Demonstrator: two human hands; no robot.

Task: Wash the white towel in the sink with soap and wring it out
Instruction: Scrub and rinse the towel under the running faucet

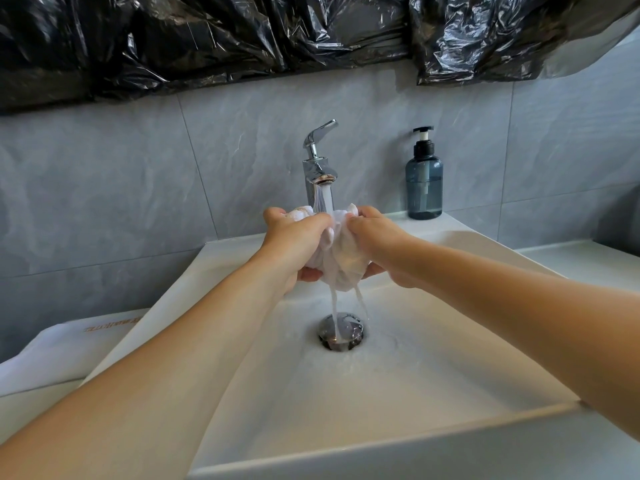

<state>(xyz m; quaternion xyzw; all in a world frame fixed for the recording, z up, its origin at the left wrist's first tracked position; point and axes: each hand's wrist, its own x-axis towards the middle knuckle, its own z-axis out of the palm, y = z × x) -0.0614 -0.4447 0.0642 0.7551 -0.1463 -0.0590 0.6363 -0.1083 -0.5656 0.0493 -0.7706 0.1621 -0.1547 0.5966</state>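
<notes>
Now the white towel (341, 252) is bunched into a ball above the sink (398, 375), directly under the tap (318, 161); the water runs onto its top and falls from its bottom in thin streams to the drain (341, 332). Both hands hold it; the left hand (298, 244) has its grip clamped on the left side of the towel, with fingers curled over the top and the thumb under it; the right hand (377, 240) is clamped on the right side in the same way, and the fingertips of both nearly meet at the stream.

I judge that the step is rinsing or rubbing the towel under the water; whether soap is already in it, I cannot tell. To do it well, the hands should rub the two halves against each other and turn the ball, so that water reaches the inner folds; the towel should stay low over the basin, so that less water splashes out.

A soap bottle (424, 181) stands on the far right corner of the surface, near the tap; a white paper bag (59, 351) lies at the left of the sink; black plastic sheet (207, 39) hangs on the wall above.
</notes>
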